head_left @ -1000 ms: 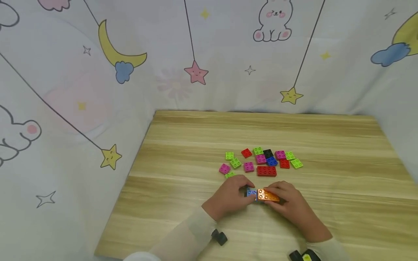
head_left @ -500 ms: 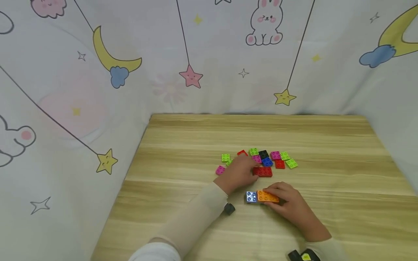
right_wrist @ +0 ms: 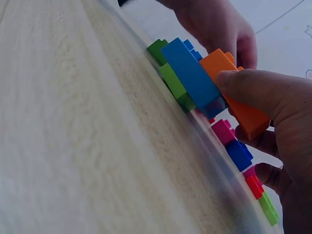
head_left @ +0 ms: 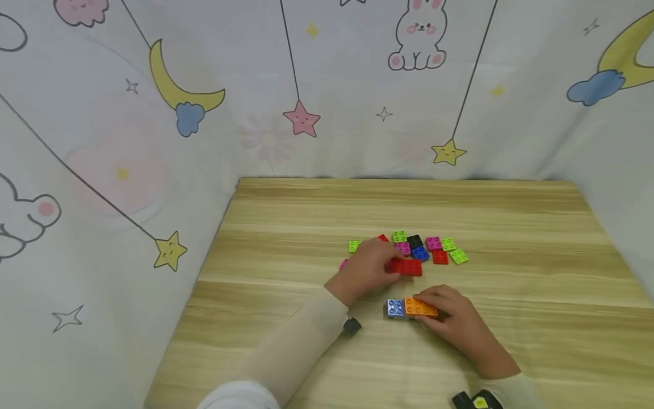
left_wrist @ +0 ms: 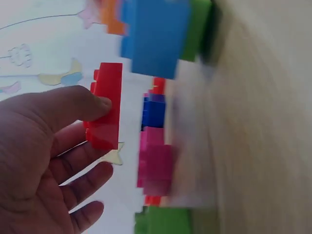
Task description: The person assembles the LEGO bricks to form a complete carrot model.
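My left hand (head_left: pixel 364 269) pinches the long red brick (head_left: pixel 407 267) by its left end. In the left wrist view the thumb of the left hand (left_wrist: pixel 53 146) presses the side of the red brick (left_wrist: pixel 107 106), which is off the table. My right hand (head_left: pixel 458 322) grips the orange brick (head_left: pixel 420 307) on a stack. A blue brick (head_left: pixel 395 307) lies left of the orange one. The right wrist view shows the orange brick (right_wrist: pixel 237 97) on top of the long blue brick (right_wrist: pixel 187 73), with green bricks (right_wrist: pixel 175 86) under it.
Behind the hands, small bricks lie on the wooden table (head_left: pixel 521 238): a black one (head_left: pixel 415 241), a blue one (head_left: pixel 420 254), several magenta (head_left: pixel 434 243) and green ones (head_left: pixel 458 256). A patterned cloth (head_left: pixel 347 147) hangs behind the table.
My left hand has left the stack, reached up to the loose bricks and taken hold of the long red brick, raising it. My right hand has stayed on the orange brick.
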`<move>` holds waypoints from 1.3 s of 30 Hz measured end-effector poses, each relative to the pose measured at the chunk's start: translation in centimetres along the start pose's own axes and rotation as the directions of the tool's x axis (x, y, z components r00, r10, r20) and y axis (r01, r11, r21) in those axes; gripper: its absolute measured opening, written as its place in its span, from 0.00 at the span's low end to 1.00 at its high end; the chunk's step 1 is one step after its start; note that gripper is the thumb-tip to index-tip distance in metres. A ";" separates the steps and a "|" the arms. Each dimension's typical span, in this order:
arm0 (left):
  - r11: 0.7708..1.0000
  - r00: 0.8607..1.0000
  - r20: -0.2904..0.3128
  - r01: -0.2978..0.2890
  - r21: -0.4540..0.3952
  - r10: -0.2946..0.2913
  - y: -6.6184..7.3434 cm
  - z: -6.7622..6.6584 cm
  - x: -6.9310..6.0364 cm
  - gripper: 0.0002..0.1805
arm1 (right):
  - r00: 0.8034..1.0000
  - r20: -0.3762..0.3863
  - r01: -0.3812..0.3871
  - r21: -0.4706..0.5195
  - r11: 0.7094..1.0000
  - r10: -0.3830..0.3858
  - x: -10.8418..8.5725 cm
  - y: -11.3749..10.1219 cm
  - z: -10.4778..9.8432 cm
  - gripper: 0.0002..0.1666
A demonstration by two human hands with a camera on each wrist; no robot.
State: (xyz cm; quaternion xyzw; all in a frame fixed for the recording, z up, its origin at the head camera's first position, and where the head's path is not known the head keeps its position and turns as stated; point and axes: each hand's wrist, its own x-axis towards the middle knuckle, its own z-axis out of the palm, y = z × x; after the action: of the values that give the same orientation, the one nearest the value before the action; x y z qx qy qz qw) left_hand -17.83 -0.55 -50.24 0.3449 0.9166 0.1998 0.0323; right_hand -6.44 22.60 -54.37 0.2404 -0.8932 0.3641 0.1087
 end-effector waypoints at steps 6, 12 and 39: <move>0.973 0.995 0.007 0.101 -0.206 -0.102 0.0 -1.6 -4.8 0.22 | 1.000 -0.007 -0.005 -0.002 1.000 0.005 0.0 -0.1 -0.2 0.26; 0.958 0.999 -0.006 0.035 -0.285 -0.038 -0.5 -0.7 -8.0 0.18 | 1.000 -0.023 0.021 -0.007 1.000 -0.021 0.1 0.1 -0.4 0.26; 0.965 0.993 -0.074 -0.111 -0.238 0.096 2.0 1.8 -7.5 0.14 | 0.999 -0.030 0.032 0.051 0.998 -0.031 0.1 -0.1 0.2 0.27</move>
State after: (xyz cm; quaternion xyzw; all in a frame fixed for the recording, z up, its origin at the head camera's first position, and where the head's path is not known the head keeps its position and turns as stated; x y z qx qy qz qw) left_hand -10.48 -3.40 -51.74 0.3793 0.8668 0.3218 0.0354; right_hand -6.45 22.32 -54.41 0.2516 -0.8780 0.3887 0.1214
